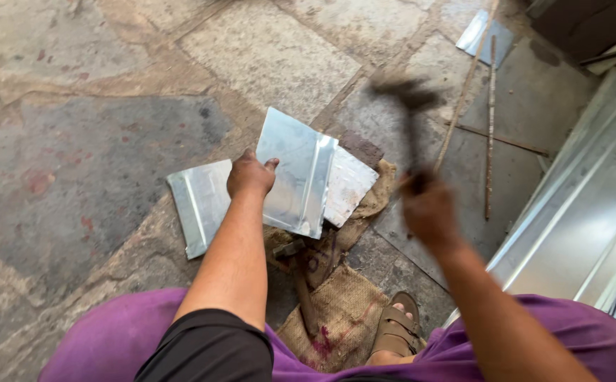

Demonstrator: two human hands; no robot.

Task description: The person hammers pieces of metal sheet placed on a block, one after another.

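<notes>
Left hand (250, 175): grips the folded sheet-metal piece (297, 173) by its edge, pinning it flat on the stone floor (96, 141).
Right hand (428, 209): fist wrapped around a raised, motion-blurred hammer (408, 106), above the sheet.
Padding: burlap sack (340, 311) beneath.

Shiny folded metal sheet (297, 173), tilted up off stone floor, edge pinched in left hand (250, 175). Dark-headed hammer (410, 113), blurred, raised upright over sheet's far side, handle gripped in right hand (428, 209).
</notes>
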